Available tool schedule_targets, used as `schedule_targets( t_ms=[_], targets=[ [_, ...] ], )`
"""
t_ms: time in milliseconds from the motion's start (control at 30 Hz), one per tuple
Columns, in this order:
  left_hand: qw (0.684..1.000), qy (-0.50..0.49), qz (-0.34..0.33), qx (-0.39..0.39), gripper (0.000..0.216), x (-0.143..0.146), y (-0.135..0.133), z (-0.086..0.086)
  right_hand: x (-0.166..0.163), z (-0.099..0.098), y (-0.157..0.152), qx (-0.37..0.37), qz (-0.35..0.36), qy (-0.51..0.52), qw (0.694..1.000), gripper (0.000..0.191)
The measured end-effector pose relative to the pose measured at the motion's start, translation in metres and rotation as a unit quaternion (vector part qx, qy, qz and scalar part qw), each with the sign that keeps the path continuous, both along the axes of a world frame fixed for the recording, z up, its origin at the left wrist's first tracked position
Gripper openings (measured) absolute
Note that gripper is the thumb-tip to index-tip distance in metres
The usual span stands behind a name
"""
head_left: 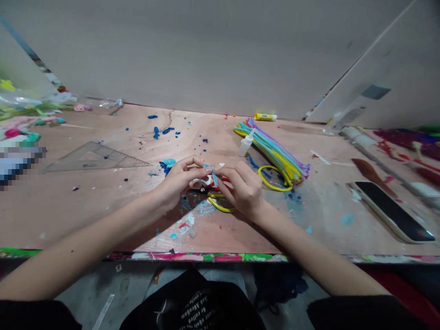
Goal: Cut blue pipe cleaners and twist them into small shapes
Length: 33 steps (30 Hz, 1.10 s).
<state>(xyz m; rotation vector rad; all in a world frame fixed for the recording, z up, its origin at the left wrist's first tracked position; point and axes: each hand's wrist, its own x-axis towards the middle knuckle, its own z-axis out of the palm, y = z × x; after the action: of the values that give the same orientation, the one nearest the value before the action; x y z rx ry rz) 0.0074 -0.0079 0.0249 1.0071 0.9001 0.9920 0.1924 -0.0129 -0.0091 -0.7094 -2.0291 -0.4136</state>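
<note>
A small light-blue strip is pinched between the fingertips of both hands above the middle of the table. My left hand has its thumb and index finger closed at the strip's upper end. My right hand is curled, its fingertips closed on the strip from the other side. Whether the strip is a bit of pipe cleaner is too small to tell. Right below the hands lies a pair of pliers with yellow and red handles and a dark pivot, partly covered by the fingers. Blue scraps lie beside my left hand.
A bundle of coloured pipe cleaners lies right of centre, with a white dropper bottle and a glue stick nearby. A clear set square is left; a phone sits right. Scraps litter the table.
</note>
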Motion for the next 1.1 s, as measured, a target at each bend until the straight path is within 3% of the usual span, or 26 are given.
schedule_targets(
  t_ms=[400,667,900,1100],
  targets=[
    [0.999,0.041,0.015,0.014,0.022,0.001,0.000,-0.001,0.000,-0.001,0.001,0.023,0.002,-0.025,0.999,0.014],
    [0.999,0.020,0.019,-0.019,0.025,0.001,-0.004,0.006,0.000,-0.004,0.003,0.087,0.004,-0.035,0.996,0.014],
    [0.999,-0.001,0.028,-0.025,0.028,0.001,-0.001,0.005,0.004,-0.010,0.006,0.053,-0.008,-0.015,0.998,0.017],
    [0.999,-0.010,0.040,-0.035,0.028,0.000,0.000,0.001,0.006,-0.009,0.007,0.095,-0.035,-0.051,0.994,0.018]
  ],
)
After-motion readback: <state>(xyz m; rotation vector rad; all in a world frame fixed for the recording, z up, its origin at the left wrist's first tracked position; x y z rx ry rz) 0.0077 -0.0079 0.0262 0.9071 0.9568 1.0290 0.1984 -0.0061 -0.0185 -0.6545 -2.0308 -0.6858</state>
